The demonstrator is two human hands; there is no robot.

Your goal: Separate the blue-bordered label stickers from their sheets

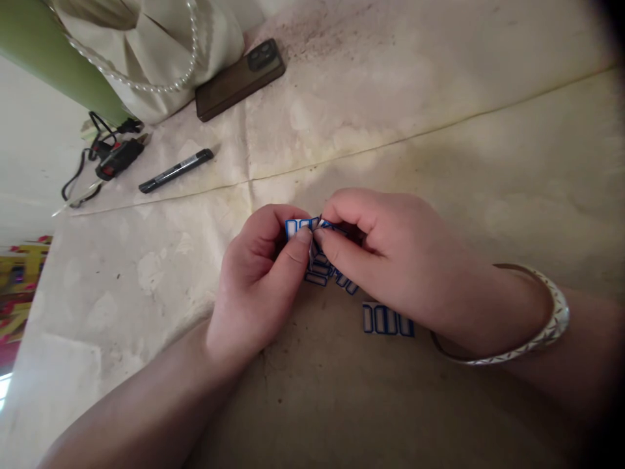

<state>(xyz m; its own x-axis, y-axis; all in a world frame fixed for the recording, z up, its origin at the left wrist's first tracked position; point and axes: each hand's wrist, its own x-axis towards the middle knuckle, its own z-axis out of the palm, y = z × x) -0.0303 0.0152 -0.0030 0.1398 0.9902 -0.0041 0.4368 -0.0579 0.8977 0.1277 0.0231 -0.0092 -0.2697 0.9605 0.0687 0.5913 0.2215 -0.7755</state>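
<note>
- The left hand (258, 280) was seen closed in a pinch, thumb and forefinger pressed on the small sheet of white, blue-bordered rectangular paper labels (299, 229).
- The right hand (385, 251) was likewise closed, its fingertips nipped onto the same sheet's edge, so that both hands met just above the loose strip of blue-bordered labels (388, 320).
- That loose strip, taken as the landmark, lay flat on the stained cream cloth table cover (439, 130), just beside the right wrist with its chased silver metal bangle (547, 326).
- More blue-bordered labels (327, 277) were partly hidden under the hands, just up and left of the strip; their number could not be told.
- A black marker pen (176, 170) lay well up and left of the strip.
- A dark rectangular phone in a brown case (240, 79) rested farther up from the strip, touching a cream fabric bag with a pearl-bead handle (146, 52).
- A black-and-red gadget with a looped black cord (114, 159) sat far left of the strip, near the cloth's edge.
- It was judged that a label could be torn or creased if peeled too sharply, as the pinch was tight and the paper thin.
- It was also judged that a freed label might stick to a fingertip or fold onto itself, owing to exposed adhesive.
</note>
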